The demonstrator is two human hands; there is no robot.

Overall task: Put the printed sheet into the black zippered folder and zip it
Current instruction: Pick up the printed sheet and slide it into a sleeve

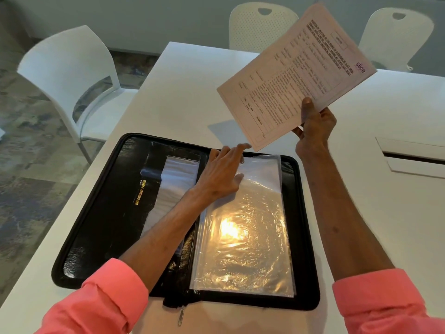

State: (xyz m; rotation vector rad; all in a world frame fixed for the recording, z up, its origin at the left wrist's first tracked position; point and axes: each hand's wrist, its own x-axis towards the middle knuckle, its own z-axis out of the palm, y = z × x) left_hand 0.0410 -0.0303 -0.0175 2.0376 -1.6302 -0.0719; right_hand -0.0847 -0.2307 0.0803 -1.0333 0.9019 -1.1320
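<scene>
Fingers (237, 149) of the left hand (221, 172) lie straight on the clear sleeve (245, 237) near its top, probably to open it; the right hand (315, 126) pinches the sheet (296, 73), raised above the open folder (108, 213) at the tabletop's (183, 88) near edge.

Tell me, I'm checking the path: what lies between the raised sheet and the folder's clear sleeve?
Only the left hand, resting on the sleeve's top; head view.
</scene>
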